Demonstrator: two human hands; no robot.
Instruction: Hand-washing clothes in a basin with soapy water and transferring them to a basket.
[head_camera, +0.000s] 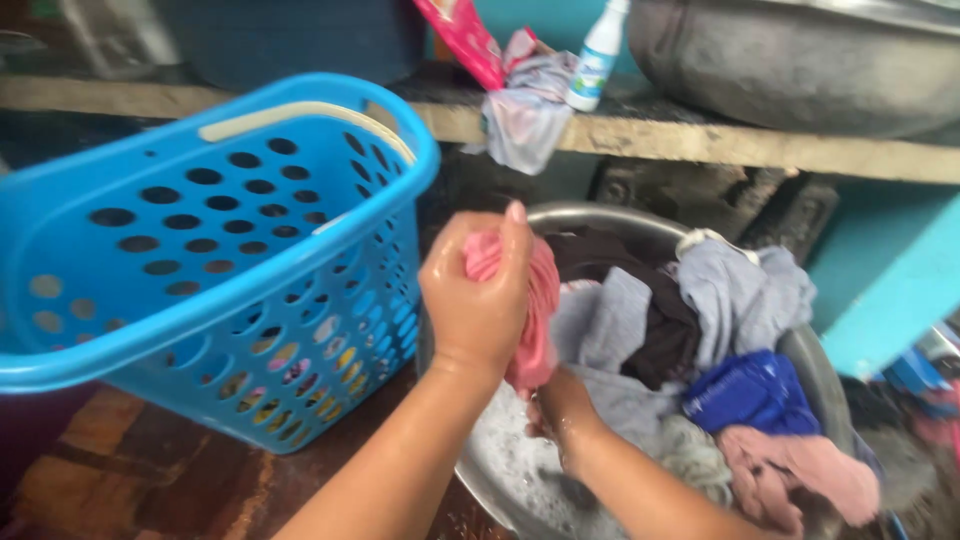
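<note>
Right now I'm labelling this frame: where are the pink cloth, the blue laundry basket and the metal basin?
pink cloth (541, 300), head view, wrung middle.
blue laundry basket (200, 160), head view, perforated inner wall.
metal basin (600, 213), head view, far rim.

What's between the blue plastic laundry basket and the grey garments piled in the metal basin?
In the head view, the left hand gripping a wet pink cloth lies between them.

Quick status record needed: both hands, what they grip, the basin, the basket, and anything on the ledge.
left hand: clenched around pink cloth, raised over basin
right hand: grips the cloth's lower end, mostly hidden
metal basin: suds, heaped wet clothes
blue basket: left of basin, tilted, perforated
ledge: white bottle, crumpled rag
</note>
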